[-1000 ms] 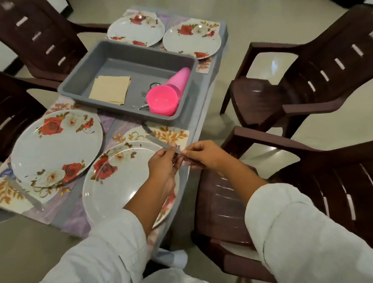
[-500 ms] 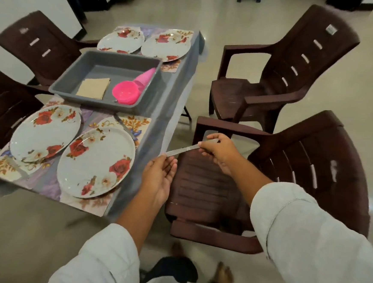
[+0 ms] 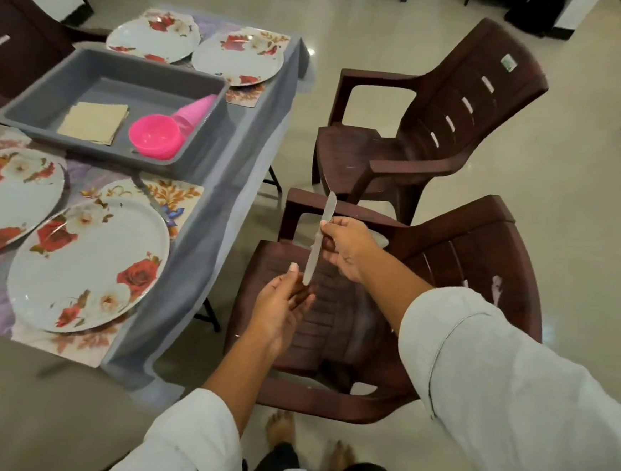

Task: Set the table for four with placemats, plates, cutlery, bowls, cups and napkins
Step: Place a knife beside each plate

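My right hand grips a metal table knife by its middle, nearly upright, over the seat of the near chair and off the table. My left hand is just below it, fingers apart, thumb close to the lower tip; I cannot tell if it touches. Floral plates sit on floral placemats: a near one, one at the left edge, and two far ones. Another knife lies beside the near plate. A grey tray holds pink bowls, stacked pink cups and folded tan napkins.
The table has a grey cloth hanging over its right edge. Two dark brown plastic chairs stand to its right, one near and one farther. More brown chairs are on the left side. My bare feet show on the tiled floor.
Both hands have moved right, off the near plate to over the chair seat. The knife has turned from lying across to nearly upright, and my left hand has let go of its tip.
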